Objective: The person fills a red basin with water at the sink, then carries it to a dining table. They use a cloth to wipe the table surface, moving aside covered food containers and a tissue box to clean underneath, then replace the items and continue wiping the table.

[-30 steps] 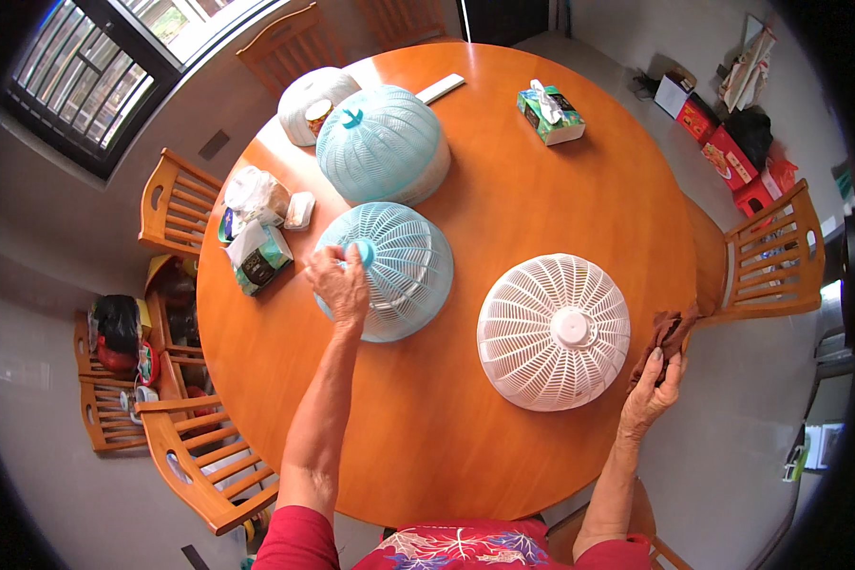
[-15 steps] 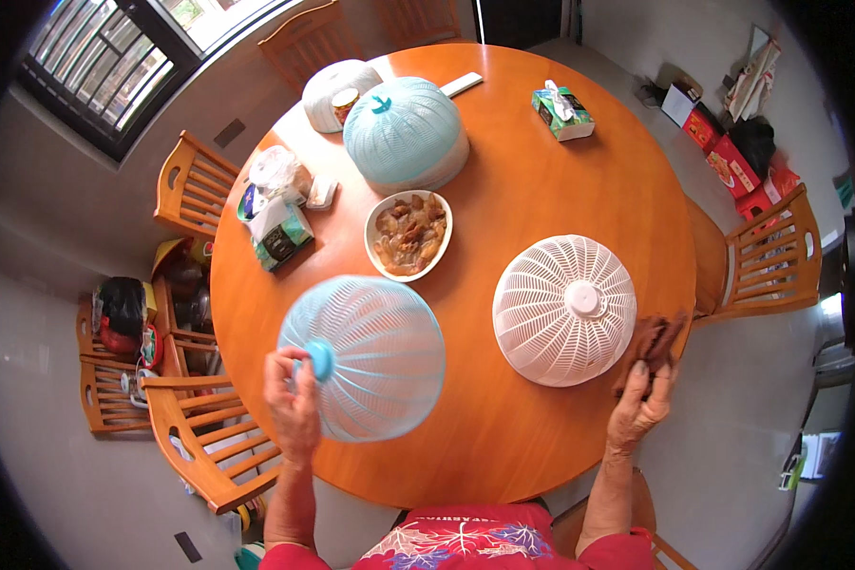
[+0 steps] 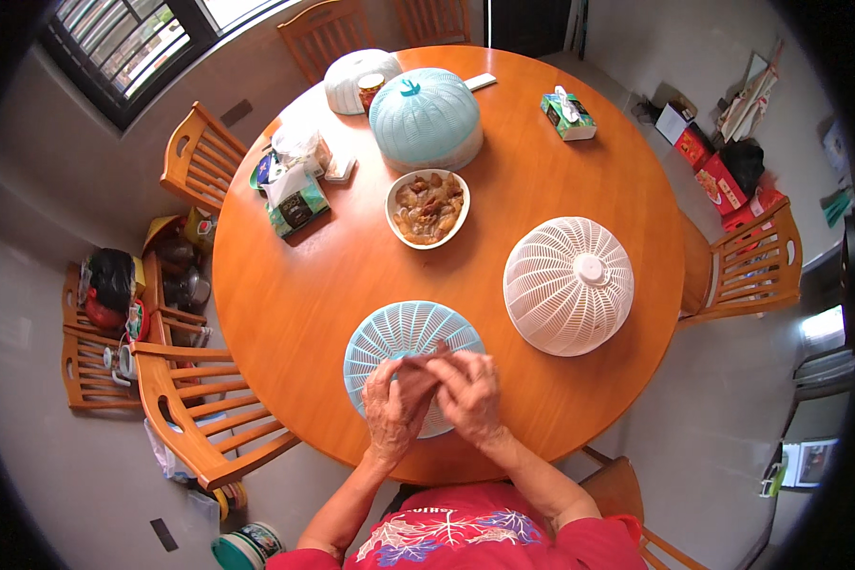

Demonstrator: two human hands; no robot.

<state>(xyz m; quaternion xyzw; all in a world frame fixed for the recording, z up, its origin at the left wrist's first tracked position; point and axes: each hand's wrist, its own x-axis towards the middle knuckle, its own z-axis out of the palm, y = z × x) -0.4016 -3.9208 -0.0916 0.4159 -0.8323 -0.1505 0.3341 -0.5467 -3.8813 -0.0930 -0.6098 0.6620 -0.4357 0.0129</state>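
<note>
A brown cloth (image 3: 414, 380) is gripped by both my hands near the front edge of the round table. My left hand (image 3: 388, 418) has its fingers closed on the cloth's left side; my right hand (image 3: 470, 397) pinches it from the right. Directly beneath them a light-blue mesh food cover (image 3: 369, 347) rests on the tabletop, its middle hidden by the hands and cloth. To the right sits a white mesh food cover (image 3: 560, 290) with a round knob on top. Farther back stands a white bowl (image 3: 390, 207) of brown food in sauce.
On the wooden table (image 3: 304, 285), a larger blue domed cover (image 3: 427, 112) and a white cover (image 3: 340, 84) stand at the back. Tissue boxes lie at the left (image 3: 296, 211) and back right (image 3: 570, 119). Wooden chairs (image 3: 209, 408) surround the table.
My left hand has set the light-blue cover down nearer the front edge and let go of its knob. My right hand has brought the brown cloth from the right side, and both hands now hold it.
</note>
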